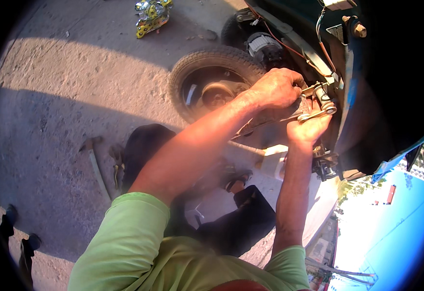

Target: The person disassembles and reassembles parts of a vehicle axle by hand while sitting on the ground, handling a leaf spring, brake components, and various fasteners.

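Observation:
My left hand (pixel 281 87) reaches across, fingers curled at a metal bracket (pixel 314 89) on the vehicle's underside; what they pinch is hidden. Below it, my right hand (pixel 309 129) is palm up around a metal shackle link (pixel 317 115) with round bolt ends, its fingers partly hidden behind it. Left of my hands is a wheel with a treaded tyre (pixel 179 87). Beyond it sits a finned silver motor (pixel 262 44) on the axle.
A hammer (pixel 95 165) and pliers (pixel 117 165) lie on the concrete ground at left. A crumpled shiny yellow packet (pixel 152 17) lies at the top. Loose wires (pixel 321 43) hang along the frame. Someone's dark shoes (pixel 33 241) show at lower left.

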